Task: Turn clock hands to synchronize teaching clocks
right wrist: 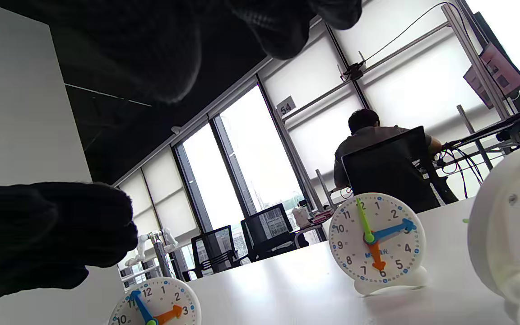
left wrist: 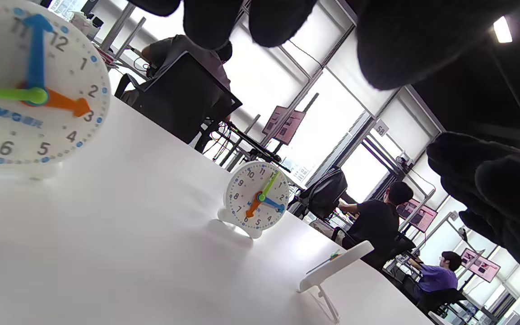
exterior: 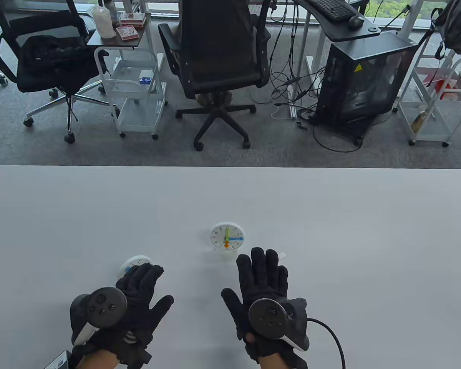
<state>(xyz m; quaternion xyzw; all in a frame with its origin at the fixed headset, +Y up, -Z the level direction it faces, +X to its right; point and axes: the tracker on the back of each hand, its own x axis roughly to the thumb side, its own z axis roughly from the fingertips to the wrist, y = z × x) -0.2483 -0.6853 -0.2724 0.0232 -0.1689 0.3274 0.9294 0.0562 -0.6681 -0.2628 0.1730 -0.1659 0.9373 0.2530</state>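
Both hands, left (exterior: 132,303) and right (exterior: 265,292), lie spread; the left covers one clock (exterior: 132,264), the other clock (exterior: 227,236) stands apart.

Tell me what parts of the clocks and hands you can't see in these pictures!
- Left clock: table view, the left hand covers most of its face.
- Same clock: left wrist view, the left edge cuts off its face.
- Third clock: right wrist view, only its back shows.
- Right hand: wrist view shows only blurred dark fingers.
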